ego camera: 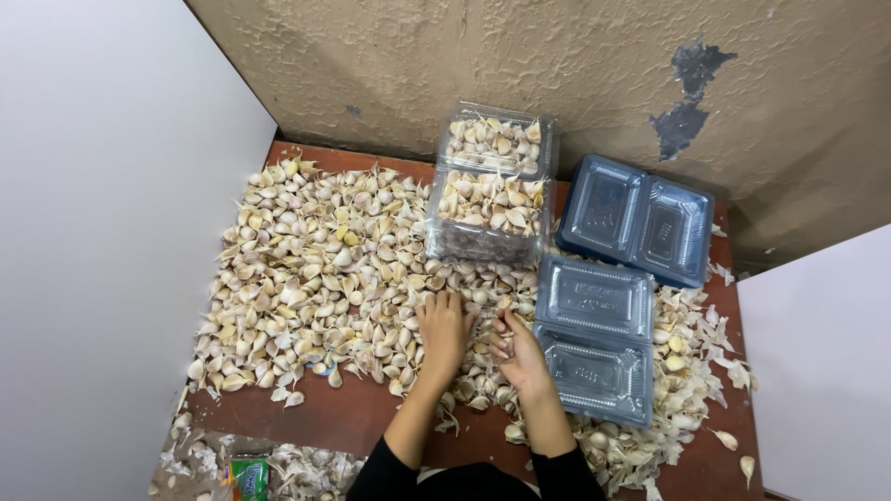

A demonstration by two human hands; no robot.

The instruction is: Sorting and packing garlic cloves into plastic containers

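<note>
From the head camera, the left hand [444, 327] lies flat, fingers spread, on the garlic cloves [316, 269] heaped across the table [343, 417]. The right hand [520, 353], near the front edge beside empty clear trays [596, 339], seems curled around a clove, perhaps sorting.

You see cream, purple-tinged garlic cloves [306, 269] on a red-brown table [353, 417]; clear ridged clamshell boxes [594, 339]; black sleeves [390, 473].

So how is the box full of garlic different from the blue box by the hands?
The clear box at the back holds garlic cloves; the blue box holds none. The clear box sits away from the hands, the blue box right beside the right hand. Both are open plastic clamshells.
</note>
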